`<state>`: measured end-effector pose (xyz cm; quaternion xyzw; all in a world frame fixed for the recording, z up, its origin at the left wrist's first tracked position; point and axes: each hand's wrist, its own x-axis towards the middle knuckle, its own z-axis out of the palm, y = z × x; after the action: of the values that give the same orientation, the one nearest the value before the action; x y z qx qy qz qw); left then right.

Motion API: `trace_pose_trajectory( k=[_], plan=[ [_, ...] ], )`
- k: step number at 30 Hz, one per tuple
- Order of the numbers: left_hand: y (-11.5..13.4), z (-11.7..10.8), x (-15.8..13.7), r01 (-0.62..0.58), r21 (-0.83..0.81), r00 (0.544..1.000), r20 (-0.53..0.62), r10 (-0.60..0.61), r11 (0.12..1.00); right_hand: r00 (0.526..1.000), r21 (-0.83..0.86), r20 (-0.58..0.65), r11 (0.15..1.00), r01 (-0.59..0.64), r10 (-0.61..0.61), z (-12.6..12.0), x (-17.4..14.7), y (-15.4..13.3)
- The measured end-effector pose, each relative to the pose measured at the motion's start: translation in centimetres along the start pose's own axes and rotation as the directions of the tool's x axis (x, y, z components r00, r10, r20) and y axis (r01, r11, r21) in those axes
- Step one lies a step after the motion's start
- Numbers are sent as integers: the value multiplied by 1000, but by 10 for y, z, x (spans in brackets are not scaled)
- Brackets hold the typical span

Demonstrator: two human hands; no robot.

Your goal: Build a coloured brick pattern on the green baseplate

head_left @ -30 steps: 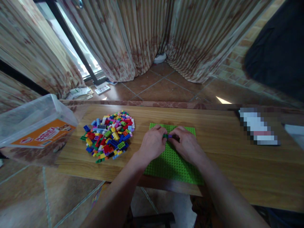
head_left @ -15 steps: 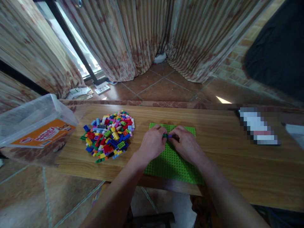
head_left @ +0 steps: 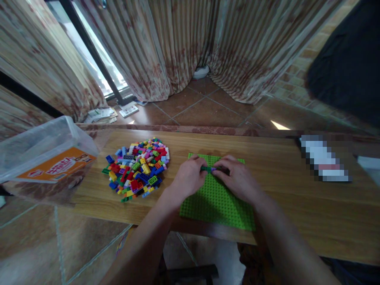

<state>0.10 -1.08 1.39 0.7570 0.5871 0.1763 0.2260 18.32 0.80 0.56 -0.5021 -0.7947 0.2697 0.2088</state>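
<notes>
Largest first: floor-length curtains (head_left: 178,47) fill your background, ribbed vertical folds in woven-looking fabric, beige with reddish blotches. Below them, brown floor tiles (head_left: 204,109), glossy, with pale grout lines.

Your desk (head_left: 282,174): long, flat, wood-grain top, slight sheen. Left end has a translucent plastic tub (head_left: 59,134), boxy, rounded corners, orange printed label on the side facing you.

Baseplate (head_left: 216,209) sits flat on the desk in front of you: square, bright green plastic, regular grid of round studs. Your forearms come in from either side of it.

To its left, well apart, brick pile (head_left: 145,168): loose, roughly oval heap of hard plastic blocks, mixed sizes and colours, mostly rectangular. Some show studs up, others their hollow undersides.

Your left hand (head_left: 190,176) and right hand (head_left: 239,178) are over the far half of the baseplate, facing each other. Left fingers are pinched on a small green brick (head_left: 205,168); right fingers are pinched at a small purple brick (head_left: 213,169). The two pieces line up end to end between your hands, near the plate's far edge. Can't tell if they're seated on the studs; your fingers cover too much.
</notes>
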Motion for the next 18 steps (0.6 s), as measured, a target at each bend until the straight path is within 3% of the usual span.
trace_pose_trajectory(
  k=[10, 18],
  plan=[
    [1, -2, 1, 2, -19, 1000, 6, -2, 1000, 995, -17, -87, 998, 55, -56, 4, -1, 3],
    [-2, 1, 5, 19, -25, 1000, 13, -19, 1000, 999, -10, -37, 999, 37, -38, 4, 1, 1]
  ],
)
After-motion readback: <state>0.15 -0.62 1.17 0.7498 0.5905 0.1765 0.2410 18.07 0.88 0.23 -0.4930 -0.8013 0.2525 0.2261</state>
